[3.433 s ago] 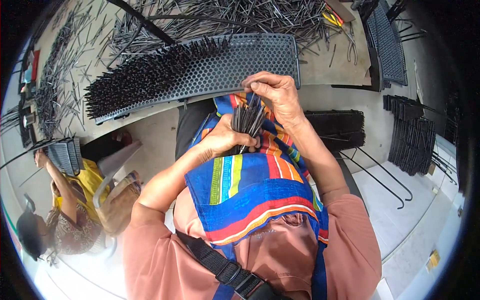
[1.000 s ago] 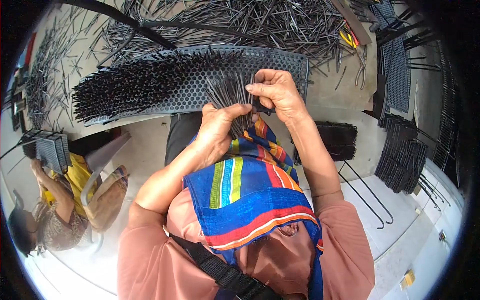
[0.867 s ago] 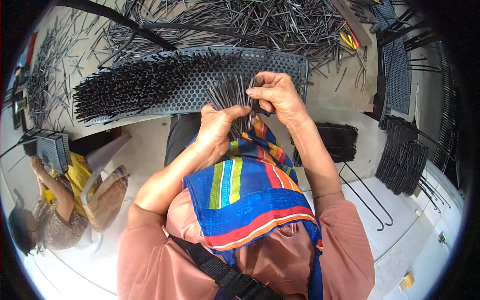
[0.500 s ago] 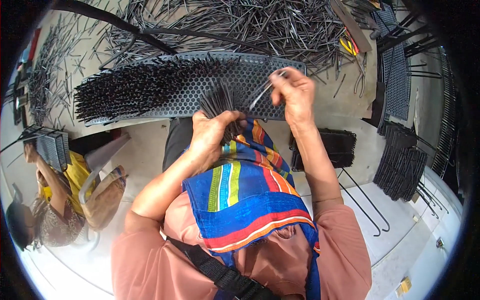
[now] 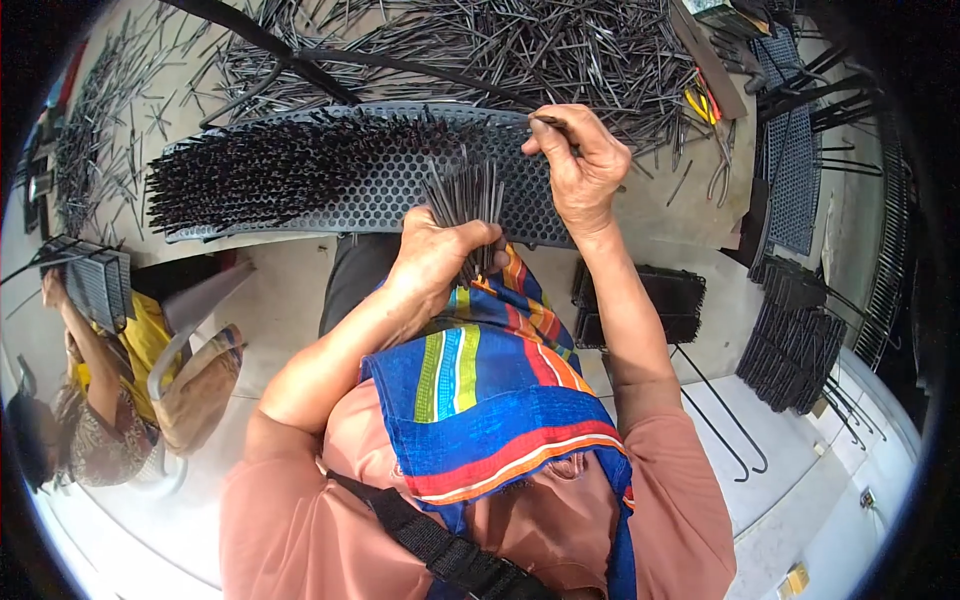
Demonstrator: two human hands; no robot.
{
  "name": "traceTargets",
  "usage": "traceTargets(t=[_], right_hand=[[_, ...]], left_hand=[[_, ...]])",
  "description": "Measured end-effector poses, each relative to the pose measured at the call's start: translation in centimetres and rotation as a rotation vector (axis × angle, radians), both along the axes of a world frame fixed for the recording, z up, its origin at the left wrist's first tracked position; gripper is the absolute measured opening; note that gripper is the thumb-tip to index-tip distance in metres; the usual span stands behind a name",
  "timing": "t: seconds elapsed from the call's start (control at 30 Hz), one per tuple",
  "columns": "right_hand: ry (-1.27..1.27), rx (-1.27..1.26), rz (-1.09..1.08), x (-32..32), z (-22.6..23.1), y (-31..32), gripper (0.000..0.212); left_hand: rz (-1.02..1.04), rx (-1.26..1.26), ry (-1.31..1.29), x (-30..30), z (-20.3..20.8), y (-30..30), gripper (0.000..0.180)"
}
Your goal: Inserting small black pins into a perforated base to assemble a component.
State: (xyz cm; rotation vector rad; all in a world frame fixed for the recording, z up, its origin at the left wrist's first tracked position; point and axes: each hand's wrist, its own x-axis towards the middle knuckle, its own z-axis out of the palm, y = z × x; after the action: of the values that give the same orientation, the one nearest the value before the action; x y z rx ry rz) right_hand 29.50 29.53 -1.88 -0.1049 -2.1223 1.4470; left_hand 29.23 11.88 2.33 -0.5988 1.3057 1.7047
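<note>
Head view, looking straight down, and everything turns on the perforated panel [image 5: 400, 175], a long dark sheet of small holes lying across the person's lap edge. Left hand [image 5: 440, 255] sits just below the panel's middle, clenched around a bundle of thin dark rods [image 5: 465, 195] whose tips fan up over the holes. Right hand [image 5: 580, 165] is at the panel's right end, fingers pinched on a single rod [image 5: 550, 122] held at the panel's upper edge (whether its tip is in a hole, I cannot tell). Left half of the panel bristles with rods already standing in it [image 5: 260, 170], packed dense. Beyond the panel, a big loose scatter of rods [image 5: 480, 50] covers the floor. Below the panel, a bright striped cloth [image 5: 490, 380] drapes the person's lap. Right of the panel, stacks of dark mesh pieces [image 5: 800, 340] lie well apart. Far left of it, another person in yellow [image 5: 120, 350] holds a small rack [image 5: 95, 285].
</note>
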Motion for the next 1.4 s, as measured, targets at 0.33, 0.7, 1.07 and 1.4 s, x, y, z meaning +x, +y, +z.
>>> traceTargets(t=[0.33, 0.7, 1.07, 1.4], right_hand=[[-0.108, 0.191, -0.019, -0.6, -0.2, -0.2, 0.008], [-0.4, -0.29, -0.079, 2.2, 2.0, -2.0, 0.026], [-0.196, -0.646, -0.153, 2.3, 0.9, -0.7, 0.003], [0.037, 0.142, -0.277, 0.6, 0.0, -0.1, 0.008]], left_hand=[[-0.019, 0.082, 0.022, -0.1, -1.1, 0.1, 0.001], [0.111, 0.111, -0.1, 0.2, -1.4, 0.1, 0.009], [0.107, 0.063, 0.076, 0.9, -1.5, 0.1, 0.014], [0.008, 0.098, 0.037, 0.2, -1.2, 0.2, 0.009]])
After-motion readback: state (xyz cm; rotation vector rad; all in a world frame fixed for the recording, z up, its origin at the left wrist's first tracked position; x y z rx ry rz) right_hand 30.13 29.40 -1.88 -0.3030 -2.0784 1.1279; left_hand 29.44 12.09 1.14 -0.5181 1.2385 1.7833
